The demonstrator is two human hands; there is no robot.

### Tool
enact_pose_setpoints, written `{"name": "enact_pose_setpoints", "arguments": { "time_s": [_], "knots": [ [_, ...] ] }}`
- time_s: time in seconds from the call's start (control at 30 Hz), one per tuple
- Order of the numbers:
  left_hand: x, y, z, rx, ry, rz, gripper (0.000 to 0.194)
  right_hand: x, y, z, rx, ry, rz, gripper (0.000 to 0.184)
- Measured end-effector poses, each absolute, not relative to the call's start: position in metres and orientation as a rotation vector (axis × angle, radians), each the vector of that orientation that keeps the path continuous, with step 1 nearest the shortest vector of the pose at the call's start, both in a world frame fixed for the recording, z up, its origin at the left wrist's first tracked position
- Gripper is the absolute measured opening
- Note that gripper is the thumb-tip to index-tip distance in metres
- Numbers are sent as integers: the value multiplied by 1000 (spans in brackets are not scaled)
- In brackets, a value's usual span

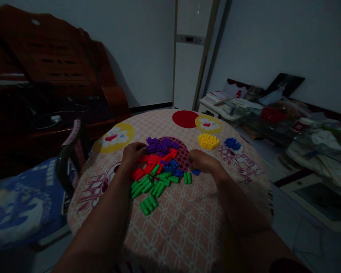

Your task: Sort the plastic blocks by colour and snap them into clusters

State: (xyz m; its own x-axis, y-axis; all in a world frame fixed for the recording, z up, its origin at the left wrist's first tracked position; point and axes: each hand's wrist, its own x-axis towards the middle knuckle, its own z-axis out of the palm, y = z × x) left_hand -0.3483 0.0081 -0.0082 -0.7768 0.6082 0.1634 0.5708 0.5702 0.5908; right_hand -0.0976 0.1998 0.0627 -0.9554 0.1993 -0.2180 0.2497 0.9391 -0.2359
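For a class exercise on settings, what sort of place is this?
Probably a living room at home: there's a wooden sofa, what looks like a tall air conditioner, and a cloth-covered round table.

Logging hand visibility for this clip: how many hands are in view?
2: the left hand beside the purple blocks, the right hand by the blue piece. No other hand shows.

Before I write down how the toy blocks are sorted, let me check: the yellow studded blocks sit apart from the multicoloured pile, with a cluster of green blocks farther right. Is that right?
Not quite: the cluster farther right is blue, not green. The head view shows the yellow studded blocks apart from the multicoloured pile, with the blue blocks farther right.
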Motion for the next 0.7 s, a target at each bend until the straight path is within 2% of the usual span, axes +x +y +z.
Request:
{"name": "enact_pose_setpoints", "arguments": {
  "time_s": [0.13,0.23,0.3,0.43,0.53,0.7],
  "knots": [
    [-346,8,-5,1029,2722,981,42,-86,230,70,595,2928,-845,9],
    [-346,8,-5,1027,2725,988,40,-57,272,80,997,3034,-1087,3],
    [-347,8,-6,1031,2729,1001,38,-32,303,83,1348,3204,-1001,4],
    [-349,9,-9,1032,2730,1009,38,5,347,71,1929,3276,-522,1],
    [-349,9,-9,1017,2738,998,37,11,355,55,1939,3257,-327,3],
    [-348,8,-10,1008,2742,994,38,-1,349,39,1863,3196,-234,10]
  ]
}}
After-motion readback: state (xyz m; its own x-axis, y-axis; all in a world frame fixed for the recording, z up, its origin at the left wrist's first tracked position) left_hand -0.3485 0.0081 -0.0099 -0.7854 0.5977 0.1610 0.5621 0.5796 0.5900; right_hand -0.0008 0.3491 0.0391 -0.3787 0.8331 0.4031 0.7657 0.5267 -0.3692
